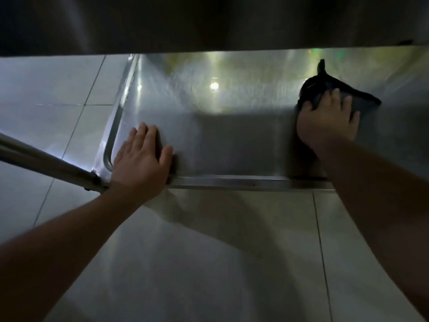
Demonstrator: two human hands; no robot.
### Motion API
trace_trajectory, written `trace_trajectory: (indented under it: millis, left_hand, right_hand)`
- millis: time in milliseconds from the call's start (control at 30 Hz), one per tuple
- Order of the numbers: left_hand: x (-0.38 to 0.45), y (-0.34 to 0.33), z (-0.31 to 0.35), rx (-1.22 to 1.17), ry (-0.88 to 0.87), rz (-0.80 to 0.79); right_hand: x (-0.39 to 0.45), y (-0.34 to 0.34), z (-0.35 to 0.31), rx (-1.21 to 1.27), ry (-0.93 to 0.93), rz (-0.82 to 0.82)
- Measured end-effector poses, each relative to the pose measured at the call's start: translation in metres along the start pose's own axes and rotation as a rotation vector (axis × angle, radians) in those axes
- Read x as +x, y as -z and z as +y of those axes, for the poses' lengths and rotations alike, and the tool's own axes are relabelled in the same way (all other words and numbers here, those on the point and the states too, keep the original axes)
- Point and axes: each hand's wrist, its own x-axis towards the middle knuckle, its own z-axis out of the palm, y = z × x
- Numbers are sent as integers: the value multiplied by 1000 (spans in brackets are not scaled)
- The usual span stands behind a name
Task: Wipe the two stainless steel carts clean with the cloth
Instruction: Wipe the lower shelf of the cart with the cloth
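Down low on the lower shelf [227,140] of a stainless steel cart [232,181], mid-wipe by the look of it. Right hand [328,123] pressing a dark cloth [329,89] flat to the steel at the shelf's right side, fingers laid over the cloth, part of it bunched under the palm; hard to call it a true grip, more a flat press, thumb side hidden. Left hand [141,159] spread wide and flat on the near-left corner of the same shelf, holding nothing, bracing just beside the raised rim [116,126]. Faint arcing streaks across the middle of the shelf, likely wiped ground, though no telling from here how clean it really is. Right end beyond the cloth in shadow, probably yet to be covered. Upper shelf [209,22] looming dark overhead, its condition unreadable. Count now: one cart in view, not two, so the second one out of sight and its state unknown; two shelves seen on this cart; one cloth; two hands; one slanted tube leg [46,160] at the left corner; pale floor tiles [209,252] beneath. Judging progress: somewhere inside the first visible cart, far from done overall.
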Motion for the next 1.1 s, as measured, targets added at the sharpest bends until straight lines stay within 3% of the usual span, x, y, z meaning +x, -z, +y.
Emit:
trace_trajectory:
  millis: [100,200,433,600,667,767,833,900,967,1100]
  left_hand:
    - [2,-8,-2,-7,3,26]
    - [4,-10,-4,-20,-1,47]
    - [2,-7,-5,-4,-25,1]
    - [0,-9,-7,-21,-37,28]
    - [-1,-10,-8,-29,-33,38]
    - [-1,-11,-6,-42,-27,33]
    - [-2,-10,-5,-44,-18,29]
    - [-2,-9,-5,-44,-14,23]
    - [-2,-9,-6,-60,-10,37]
    - [-3,-10,-7,-140,28,135]
  right_hand:
    - [-11,-14,-41,24,-75,32]
    - [-34,-29,-105,31,31,-42]
    - [-81,-52,-228,-50,730,-272]
    - [-71,-40,-178,-127,1019,-250]
    - [-53,-32,-142,-115,985,-177]
    - [-24,-25,-109,-72,658,-52]
    - [-23,-30,-117,-61,425,-51]
    - [-38,-40,-147,-29,316,-75]
    - [-60,-49,-184,-33,412,-117]
    - [-98,-52,-225,-105,942,-341]
